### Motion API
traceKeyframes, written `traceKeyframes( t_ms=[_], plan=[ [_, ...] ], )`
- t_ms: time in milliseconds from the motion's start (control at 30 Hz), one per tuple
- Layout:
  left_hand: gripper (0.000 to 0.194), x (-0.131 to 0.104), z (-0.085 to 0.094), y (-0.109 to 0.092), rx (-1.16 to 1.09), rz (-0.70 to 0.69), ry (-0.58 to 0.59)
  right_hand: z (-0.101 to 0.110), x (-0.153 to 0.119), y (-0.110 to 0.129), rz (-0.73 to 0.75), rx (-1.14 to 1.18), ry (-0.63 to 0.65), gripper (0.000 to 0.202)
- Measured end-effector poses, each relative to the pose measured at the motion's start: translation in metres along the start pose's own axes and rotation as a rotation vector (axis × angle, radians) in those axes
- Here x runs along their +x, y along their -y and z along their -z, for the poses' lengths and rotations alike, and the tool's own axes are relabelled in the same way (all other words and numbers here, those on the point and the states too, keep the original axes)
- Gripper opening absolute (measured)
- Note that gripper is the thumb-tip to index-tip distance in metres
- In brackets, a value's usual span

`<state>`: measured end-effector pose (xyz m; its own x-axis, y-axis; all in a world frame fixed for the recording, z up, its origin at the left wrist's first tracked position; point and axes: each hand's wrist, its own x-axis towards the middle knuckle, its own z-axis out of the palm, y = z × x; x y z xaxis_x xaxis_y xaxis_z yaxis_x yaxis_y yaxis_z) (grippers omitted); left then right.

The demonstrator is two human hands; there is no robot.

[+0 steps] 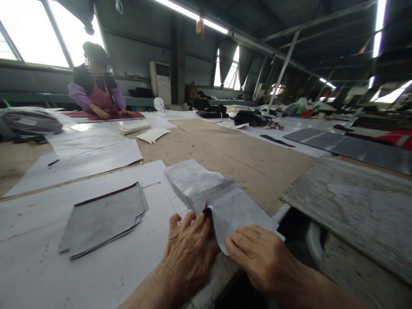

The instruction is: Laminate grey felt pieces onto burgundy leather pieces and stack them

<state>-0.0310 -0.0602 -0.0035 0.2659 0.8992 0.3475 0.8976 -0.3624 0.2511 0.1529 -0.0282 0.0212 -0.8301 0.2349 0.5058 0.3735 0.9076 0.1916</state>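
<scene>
A stack of pale grey fabric pieces (193, 174) lies at the table's near edge. On its right side a top fabric piece (240, 206) is lifted and bent, showing a dark red underside at its fold. My left hand (189, 246) is closed at that fold, fingers bent over the fabric and the thumb hidden. My right hand (262, 257) pinches the near edge of the same piece between thumb and curled fingers. Left of my hands, a smaller pile of grey fabric pieces (106, 219) with a dark red edge rests on white paper (38, 257).
A worn board (360, 206) stands to the right, with a dark gap beside my right hand. Brown board (219, 146) covers the table's middle. Across the table, a person in an apron (101, 92) handles dark red material (135, 116). Black fabric (251, 119) is heaped farther back.
</scene>
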Motion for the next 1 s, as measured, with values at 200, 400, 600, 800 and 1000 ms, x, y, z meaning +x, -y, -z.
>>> traceKeyframes(
  t_ms=[200,400,600,800,1000],
  plan=[
    [0.026,0.002,0.0,0.001,-0.05,0.006,-0.034,0.0,-0.027,-0.02,-0.226,-0.118,-0.064,0.031],
    [0.017,0.004,0.004,0.006,-0.197,0.021,-0.079,0.006,-0.044,-0.026,-0.174,-0.101,-0.116,0.032],
    [0.018,0.002,0.011,0.024,-0.373,0.14,-0.237,0.0,-0.035,-0.008,-0.063,-0.124,-0.116,0.04],
    [0.014,0.041,0.025,0.023,-0.12,0.364,-0.054,-0.006,-0.028,-0.003,-0.105,-0.089,-0.141,0.041],
    [0.015,0.075,0.019,0.02,-0.075,0.439,0.118,-0.011,-0.021,0.003,-0.083,-0.1,-0.149,0.042]
  ],
)
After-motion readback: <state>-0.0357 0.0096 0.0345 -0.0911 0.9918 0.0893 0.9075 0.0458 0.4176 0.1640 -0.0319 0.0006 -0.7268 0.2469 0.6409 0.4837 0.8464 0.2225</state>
